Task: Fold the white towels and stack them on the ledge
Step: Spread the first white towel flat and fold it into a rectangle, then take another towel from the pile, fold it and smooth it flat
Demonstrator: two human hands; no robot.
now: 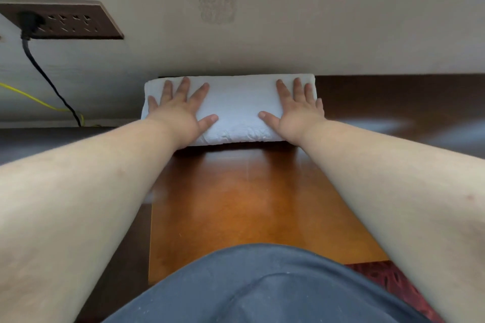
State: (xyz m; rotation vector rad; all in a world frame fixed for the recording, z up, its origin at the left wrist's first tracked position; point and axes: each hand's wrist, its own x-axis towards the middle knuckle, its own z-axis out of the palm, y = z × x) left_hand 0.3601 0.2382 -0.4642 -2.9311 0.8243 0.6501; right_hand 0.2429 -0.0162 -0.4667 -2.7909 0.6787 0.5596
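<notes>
Wooden ledge, both hands flat on folded towel, layers indistinct

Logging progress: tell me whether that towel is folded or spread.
Folded. The towel is a compact thick block against the wall, with layered edges showing at its near side; both hands press flat on top.

towel: white, folded | flat on ledge, against wall

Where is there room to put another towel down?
The bare orange wood between the two forearms, in front of the folded towel, is free. So is the dark ledge right of the towel. The towel's top is crowded: left hand and right hand press it.
</notes>
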